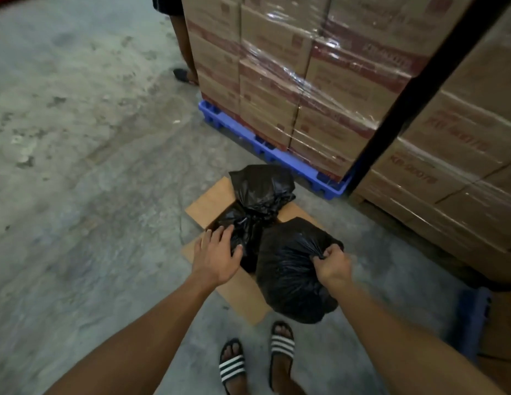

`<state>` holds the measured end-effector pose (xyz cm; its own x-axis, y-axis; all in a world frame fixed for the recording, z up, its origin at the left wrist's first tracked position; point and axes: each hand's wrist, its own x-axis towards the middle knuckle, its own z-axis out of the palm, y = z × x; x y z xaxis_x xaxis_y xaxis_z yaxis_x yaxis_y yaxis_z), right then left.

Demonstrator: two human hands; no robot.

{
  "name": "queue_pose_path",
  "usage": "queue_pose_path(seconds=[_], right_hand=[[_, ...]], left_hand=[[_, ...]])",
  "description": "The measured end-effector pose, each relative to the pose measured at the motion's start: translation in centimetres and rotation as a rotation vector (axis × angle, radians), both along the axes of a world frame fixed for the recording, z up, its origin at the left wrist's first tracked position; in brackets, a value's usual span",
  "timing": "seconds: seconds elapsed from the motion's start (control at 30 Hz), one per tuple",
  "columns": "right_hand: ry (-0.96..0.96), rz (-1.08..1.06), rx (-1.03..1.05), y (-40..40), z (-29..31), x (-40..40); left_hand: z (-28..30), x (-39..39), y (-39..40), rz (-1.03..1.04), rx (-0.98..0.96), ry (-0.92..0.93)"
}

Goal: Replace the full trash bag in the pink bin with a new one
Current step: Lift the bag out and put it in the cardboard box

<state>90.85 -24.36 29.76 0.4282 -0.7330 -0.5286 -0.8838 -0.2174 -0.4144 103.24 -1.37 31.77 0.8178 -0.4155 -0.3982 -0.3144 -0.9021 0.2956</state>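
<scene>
A full black trash bag (288,275) hangs just above the floor, its gathered neck gripped in my right hand (332,265). Just beyond it, an open cardboard box (211,205) on the floor holds another tied black bag (261,192). My left hand (217,253) rests with spread fingers on the black plastic at the box's near left side. The pink bin is not in view.
A blue pallet (271,151) stacked with shrink-wrapped cartons (300,81) stands right behind the box. More cartons (454,172) and a dark rack post (414,89) fill the right. Another person's leg (184,47) stands at the pallet's far corner. My sandalled feet (257,357) are on bare concrete.
</scene>
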Motion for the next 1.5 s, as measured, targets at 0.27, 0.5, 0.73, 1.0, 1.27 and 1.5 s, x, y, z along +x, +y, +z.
queue_pose_path(seconds=[0.27,0.5,0.73,1.0,1.27,1.5], right_hand=[[0.076,-0.095,0.105,-3.5,-16.6,9.1],[0.222,-0.062,0.298,-4.5,-26.8,10.9],[0.341,0.031,0.663,-6.9,-26.1,11.5],[0.152,0.074,0.328,-9.0,-15.2,8.8],[0.068,0.143,-0.036,-6.0,0.1,-1.8],[0.049,-0.198,-0.178,1.1,8.0,-15.8]], left_hand=[[-13.9,6.0,-5.2,0.101,0.035,0.125],[-21.9,6.0,-7.5,0.108,0.106,0.217],[-22.0,6.5,-10.0,0.062,0.115,0.252],[-13.4,6.2,-13.1,-0.032,0.062,0.258],[-1.1,2.3,-13.7,-0.302,0.009,0.122],[7.1,-6.0,-12.6,-0.62,-0.061,0.056]])
